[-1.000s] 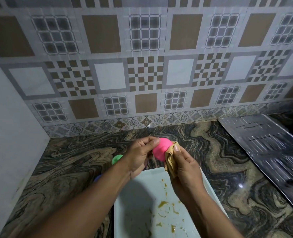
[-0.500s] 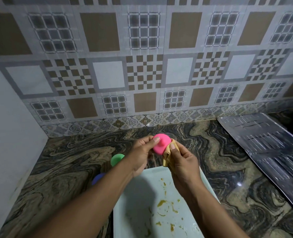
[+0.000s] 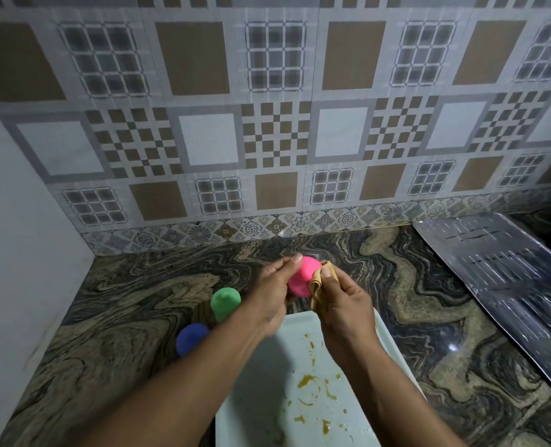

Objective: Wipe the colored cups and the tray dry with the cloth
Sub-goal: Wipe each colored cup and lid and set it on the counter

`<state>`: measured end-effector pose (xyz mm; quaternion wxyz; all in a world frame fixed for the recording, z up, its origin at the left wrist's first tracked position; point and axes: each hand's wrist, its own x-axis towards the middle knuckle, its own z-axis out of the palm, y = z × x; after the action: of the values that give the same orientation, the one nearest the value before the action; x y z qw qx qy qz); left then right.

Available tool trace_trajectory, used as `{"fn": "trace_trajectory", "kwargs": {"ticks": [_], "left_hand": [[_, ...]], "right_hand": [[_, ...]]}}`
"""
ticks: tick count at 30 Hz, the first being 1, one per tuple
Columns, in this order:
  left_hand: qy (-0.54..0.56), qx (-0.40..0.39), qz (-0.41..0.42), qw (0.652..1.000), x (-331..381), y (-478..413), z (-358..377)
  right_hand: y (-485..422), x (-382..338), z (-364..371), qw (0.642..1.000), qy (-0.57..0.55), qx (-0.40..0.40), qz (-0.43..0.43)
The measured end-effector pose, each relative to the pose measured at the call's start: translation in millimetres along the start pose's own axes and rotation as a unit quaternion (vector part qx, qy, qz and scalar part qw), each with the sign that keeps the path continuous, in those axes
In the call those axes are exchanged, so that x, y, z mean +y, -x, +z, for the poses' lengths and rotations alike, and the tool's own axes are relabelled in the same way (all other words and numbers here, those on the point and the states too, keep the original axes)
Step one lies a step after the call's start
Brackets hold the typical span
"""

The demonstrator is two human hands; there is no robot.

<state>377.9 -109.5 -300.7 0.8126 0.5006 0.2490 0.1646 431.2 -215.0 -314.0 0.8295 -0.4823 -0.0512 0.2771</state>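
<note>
My left hand (image 3: 272,290) holds a pink cup (image 3: 303,276) above the far end of the pale tray (image 3: 267,382), its base turned toward me. My right hand (image 3: 345,301) grips a tan cloth (image 3: 320,287) and presses it against the cup's right side. A green cup (image 3: 225,302) stands upside down on the counter to the left of the tray, and a blue cup (image 3: 190,338), also upside down, sits nearer to me, partly behind my left forearm. The tray carries yellow-brown smears (image 3: 309,382).
The marble-patterned counter (image 3: 122,311) ends at a tiled back wall (image 3: 274,124) and a plain white side wall (image 3: 16,253) on the left. A ribbed steel draining board (image 3: 506,279) slopes along the right side.
Both hands stay on the pink cup and cloth, with the cup turned slightly between my fingers. The view has shifted, so the green and blue cups show more fully beside my left arm.
</note>
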Motion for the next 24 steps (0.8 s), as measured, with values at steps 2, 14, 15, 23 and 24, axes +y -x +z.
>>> {"fn": "trace_trajectory", "kwargs": {"ticks": [2, 14, 15, 23, 24], "left_hand": [[-0.087, -0.049, -0.063, 0.993, 12, 3, -10], [-0.028, -0.054, 0.016, 0.998, 21, 0, -11], [-0.050, -0.065, 0.001, 0.997, 21, 2, -12], [-0.056, -0.126, -0.019, 0.990, 34, 5, -20], [-0.020, -0.103, 0.002, 0.995, 29, 2, -16]], "right_hand": [[-1, -14, -6, 0.998, 0.039, -0.045, 0.031], [3, -27, -2, 0.996, -0.035, -0.080, 0.027], [2, -27, -4, 0.996, -0.033, -0.078, 0.025], [-5, -42, -9, 0.989, 0.055, -0.135, 0.023], [-3, -35, -4, 0.992, 0.044, -0.119, 0.001]]}}
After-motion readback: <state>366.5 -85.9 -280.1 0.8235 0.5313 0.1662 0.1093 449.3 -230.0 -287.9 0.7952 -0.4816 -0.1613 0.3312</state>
